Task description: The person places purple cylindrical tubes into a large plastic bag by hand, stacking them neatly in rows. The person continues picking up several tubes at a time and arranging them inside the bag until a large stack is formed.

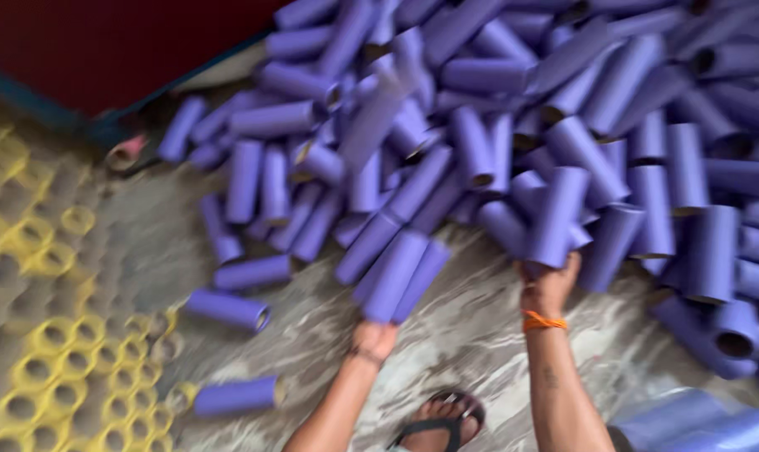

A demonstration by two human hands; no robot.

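Note:
A large heap of purple cardboard tubes (pixel 513 109) covers the floor ahead of me. My left hand (pixel 373 336) grips two or three purple tubes (pixel 400 274) by their near ends, lifted off the floor and pointing toward the heap. My right hand (pixel 548 285), with an orange band on the wrist, is closed on the lower end of another purple tube (pixel 557 216) at the heap's near edge. The view is motion-blurred.
Upright yellow and grey tubes (pixel 36 335) stand packed together at the left. Single purple tubes (pixel 228 308) lie loose on the mottled grey floor (pixel 463 335). My sandalled foot (pixel 442 418) is at the bottom. A dark red wall (pixel 103 42) rises at the back left.

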